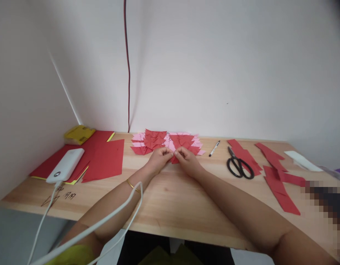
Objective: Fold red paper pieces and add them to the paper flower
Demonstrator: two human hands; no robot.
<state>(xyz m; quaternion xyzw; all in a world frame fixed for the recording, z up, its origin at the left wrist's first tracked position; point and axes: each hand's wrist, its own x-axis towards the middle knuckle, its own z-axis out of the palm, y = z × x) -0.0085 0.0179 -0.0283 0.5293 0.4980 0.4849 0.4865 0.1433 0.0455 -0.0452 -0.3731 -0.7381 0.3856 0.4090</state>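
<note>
My left hand (158, 159) and my right hand (188, 159) meet at the middle of the wooden table (170, 206), fingers curled and pinched on a small folded red paper piece (174, 159) between them. Just behind my hands lies a spread of several folded red and pink paper pieces (165, 141). A gold bangle sits on my left wrist.
Red paper sheets (102, 160) with a white power bank (65, 165) and its cable lie at the left, and a yellow pad (78, 134) sits in the corner. On the right are a marker (214, 148), black scissors (238, 165) and red paper strips (278, 182).
</note>
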